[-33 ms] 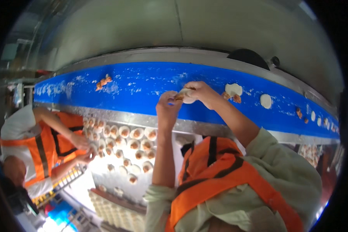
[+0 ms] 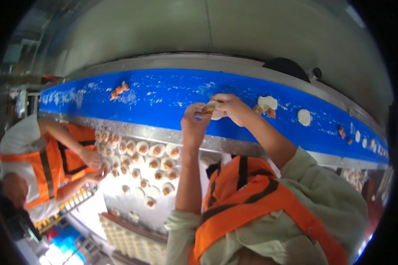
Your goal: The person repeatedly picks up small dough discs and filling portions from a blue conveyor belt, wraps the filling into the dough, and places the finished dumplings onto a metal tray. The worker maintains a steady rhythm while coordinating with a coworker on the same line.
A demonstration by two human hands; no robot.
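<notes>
Over the blue belt, both my hands hold a round white dough wrapper (image 2: 217, 115) with brown-orange filling (image 2: 208, 109) on it. My left hand (image 2: 193, 126) pinches its left side, thumb and fingers curled near the filling. On the opposite side my right hand (image 2: 229, 106) grips the dough from above, its fingers closed at the edge. The fingers hide part of the wrapper. Just right of my right hand, another wrapper (image 2: 267, 103) lies on the belt with lumps of filling (image 2: 271, 114) against it.
The floury blue belt (image 2: 159, 88) carries a filling clump (image 2: 119, 90), a bare wrapper (image 2: 304, 117) and more pieces rightward. Several filled dough rounds (image 2: 156, 150) cover a steel table (image 2: 124, 203). At left, a co-worker's hands (image 2: 94, 176) touch rounds. A ridged cream tray (image 2: 130, 236) stands below.
My left hand has shifted slightly right, closer to my right hand, and the filling has moved with it. The co-worker's lower hand has moved a little to the left.
</notes>
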